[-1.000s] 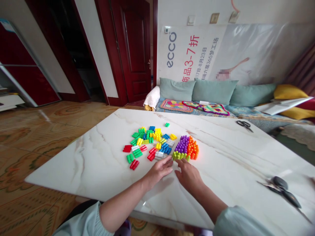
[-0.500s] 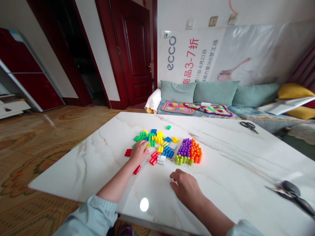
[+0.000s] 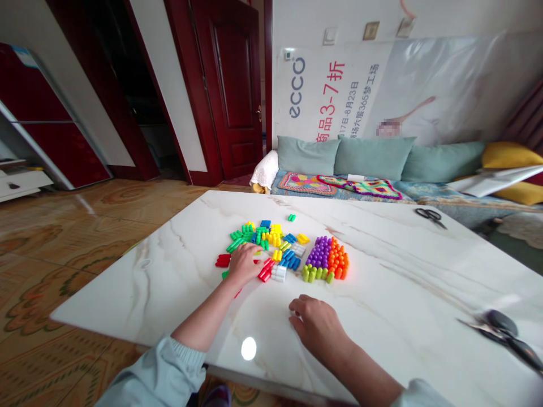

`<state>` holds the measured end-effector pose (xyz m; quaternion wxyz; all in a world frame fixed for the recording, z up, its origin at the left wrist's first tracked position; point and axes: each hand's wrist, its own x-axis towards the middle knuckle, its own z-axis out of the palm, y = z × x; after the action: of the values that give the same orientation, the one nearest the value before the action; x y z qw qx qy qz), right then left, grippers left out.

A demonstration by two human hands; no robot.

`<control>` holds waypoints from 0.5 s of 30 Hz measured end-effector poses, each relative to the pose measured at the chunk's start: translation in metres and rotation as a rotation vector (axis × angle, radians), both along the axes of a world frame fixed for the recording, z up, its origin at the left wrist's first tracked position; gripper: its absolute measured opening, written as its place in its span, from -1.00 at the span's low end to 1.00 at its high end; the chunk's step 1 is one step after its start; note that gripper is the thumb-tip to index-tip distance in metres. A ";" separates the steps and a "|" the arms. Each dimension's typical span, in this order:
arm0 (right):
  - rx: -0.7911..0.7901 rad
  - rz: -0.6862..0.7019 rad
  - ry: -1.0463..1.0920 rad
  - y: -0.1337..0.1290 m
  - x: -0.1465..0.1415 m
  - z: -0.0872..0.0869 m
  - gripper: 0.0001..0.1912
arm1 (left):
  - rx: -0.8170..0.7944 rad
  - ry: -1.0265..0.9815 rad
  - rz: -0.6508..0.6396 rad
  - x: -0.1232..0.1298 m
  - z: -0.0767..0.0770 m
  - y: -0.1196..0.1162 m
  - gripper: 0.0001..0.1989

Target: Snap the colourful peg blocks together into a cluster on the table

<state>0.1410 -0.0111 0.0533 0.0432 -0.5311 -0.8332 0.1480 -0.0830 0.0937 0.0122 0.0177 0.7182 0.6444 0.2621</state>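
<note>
My left hand (image 3: pixel 246 263) reaches over the left part of a pile of colored pegs, beside the red pegs (image 3: pixel 266 270); its fingers curve downward, and what they touch is hidden. Green pegs (image 3: pixel 235 244) lie just beyond it, and white pegs (image 3: pixel 279 273) to its right. My right hand (image 3: pixel 316 319) rests near the table's front, fingers loosely curled and apart, holding nothing. Beyond it stand grouped purple pegs (image 3: pixel 319 252), orange pegs (image 3: pixel 339 260) and a row of lime pegs (image 3: pixel 318 275).
The marble-patterned table (image 3: pixel 169 282) bears black scissors (image 3: pixel 430 215) at the back right and a larger pair of scissors (image 3: pixel 503 333) at the right. A lone green pair of pegs (image 3: pixel 292 217) lies at the back. A sofa (image 3: pixel 297 183) stands behind.
My left hand has shifted slightly right toward the red pegs, and a green peg now shows left of its wrist. My right hand has moved slightly left.
</note>
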 end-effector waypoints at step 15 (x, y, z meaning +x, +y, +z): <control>0.012 0.009 0.009 0.000 0.000 0.000 -0.80 | -0.102 0.087 0.099 0.008 0.002 -0.009 -0.65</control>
<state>0.1407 -0.0111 0.0534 0.0494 -0.5263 -0.8363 0.1454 -0.0748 0.0847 0.0142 0.0135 0.6944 0.6917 0.1980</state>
